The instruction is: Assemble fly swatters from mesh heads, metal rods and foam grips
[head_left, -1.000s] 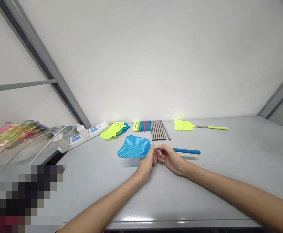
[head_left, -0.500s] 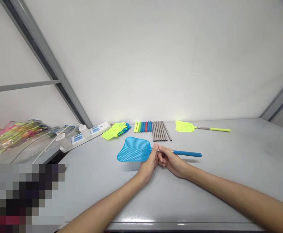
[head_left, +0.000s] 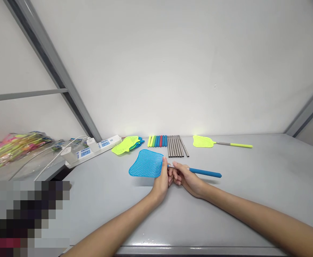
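Both my hands hold a blue fly swatter [head_left: 147,164] above the grey table, its perforated head pointing left and its blue grip to the right. My left hand [head_left: 162,178] is closed at the neck, thumb lying against the base of the head. Closed round the metal rod just to the right is my right hand [head_left: 184,178]. A short stretch of shiny rod shows between the two thumbs. Farther back on the table lies a yellow fly swatter [head_left: 203,141] with a metal rod and yellow grip.
Along the back lie several metal rods [head_left: 175,146], a row of coloured grips [head_left: 158,141] and a pile of yellow and blue swatter heads [head_left: 127,145]. A white power strip [head_left: 94,151] with plugs and cables is at left, beside bagged colourful items [head_left: 17,148].
My left hand has slid slightly left toward the swatter head, so the thumbs are farther apart and more rod shows. The blue grip end tilts a little lower.
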Available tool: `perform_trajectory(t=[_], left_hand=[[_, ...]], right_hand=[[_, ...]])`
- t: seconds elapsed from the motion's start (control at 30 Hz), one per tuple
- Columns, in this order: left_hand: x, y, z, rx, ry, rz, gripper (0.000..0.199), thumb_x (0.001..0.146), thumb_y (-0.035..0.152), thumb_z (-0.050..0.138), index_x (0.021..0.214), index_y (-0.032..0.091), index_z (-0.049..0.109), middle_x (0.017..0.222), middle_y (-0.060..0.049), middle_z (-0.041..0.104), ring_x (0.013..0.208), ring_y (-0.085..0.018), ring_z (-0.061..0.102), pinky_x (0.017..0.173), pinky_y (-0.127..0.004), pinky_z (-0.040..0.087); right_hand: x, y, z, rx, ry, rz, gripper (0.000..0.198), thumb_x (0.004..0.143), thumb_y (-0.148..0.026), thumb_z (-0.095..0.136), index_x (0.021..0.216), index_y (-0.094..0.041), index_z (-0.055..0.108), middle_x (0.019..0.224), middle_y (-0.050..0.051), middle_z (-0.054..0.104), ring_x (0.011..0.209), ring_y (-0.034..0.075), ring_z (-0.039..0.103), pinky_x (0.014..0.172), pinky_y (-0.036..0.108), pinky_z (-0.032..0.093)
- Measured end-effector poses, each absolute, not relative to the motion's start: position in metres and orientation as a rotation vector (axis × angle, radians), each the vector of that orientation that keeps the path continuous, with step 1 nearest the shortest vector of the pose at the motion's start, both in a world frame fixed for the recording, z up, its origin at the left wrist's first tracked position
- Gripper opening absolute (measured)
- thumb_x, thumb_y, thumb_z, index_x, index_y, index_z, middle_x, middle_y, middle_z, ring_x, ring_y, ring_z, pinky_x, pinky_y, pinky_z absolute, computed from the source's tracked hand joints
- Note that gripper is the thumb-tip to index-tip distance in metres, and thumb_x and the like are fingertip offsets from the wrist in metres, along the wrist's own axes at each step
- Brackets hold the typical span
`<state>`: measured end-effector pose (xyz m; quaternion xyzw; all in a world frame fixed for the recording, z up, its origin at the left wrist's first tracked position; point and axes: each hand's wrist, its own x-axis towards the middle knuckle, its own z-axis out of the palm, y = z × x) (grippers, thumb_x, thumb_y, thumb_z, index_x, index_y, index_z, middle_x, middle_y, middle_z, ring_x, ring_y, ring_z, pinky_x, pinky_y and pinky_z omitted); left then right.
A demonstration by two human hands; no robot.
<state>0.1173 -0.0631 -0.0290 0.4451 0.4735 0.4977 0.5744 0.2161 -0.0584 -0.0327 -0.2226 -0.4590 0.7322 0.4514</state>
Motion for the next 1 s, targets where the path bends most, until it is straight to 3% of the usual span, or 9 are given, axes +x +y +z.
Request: perform_trajectory(t=[0.33, 1.0], left_hand=[[0.1169, -0.0633, -0.0323, 1.185, 1.113, 1.179, 0.051, 0.073, 0.056, 0.034, 0.04, 0.017, 0.038, 0.033, 0.004, 0.033, 0.035, -0.007, 0.03, 0.041, -0.021, 0.024], [0.1162, -0.0653, -0.0297, 1.136, 1.018, 1.139, 0.051, 0.073, 0.057, 0.031, 0.044, 0.017, 0.04, 0.035, 0.004, 0.034, 0.035, -0.007, 0.031, 0.041, -0.022, 0.023]], right_hand=[[0.2175, -0.0586, -0.0327, -0.544, -1.056, 1.848, 0.04, 0.078, -0.029, 0.04, 0.042, -0.014, 0.045, 0.05, 0.003, 0.051, 0.041, 0.008, 0.043, 0.044, 0.022, 0.028], [0.2174, -0.059, -0.0332, -0.566, -1.124, 1.8, 0.041, 0.074, -0.044, 0.046, 0.044, -0.015, 0.043, 0.047, 0.001, 0.05, 0.042, 0.008, 0.041, 0.048, 0.023, 0.029]])
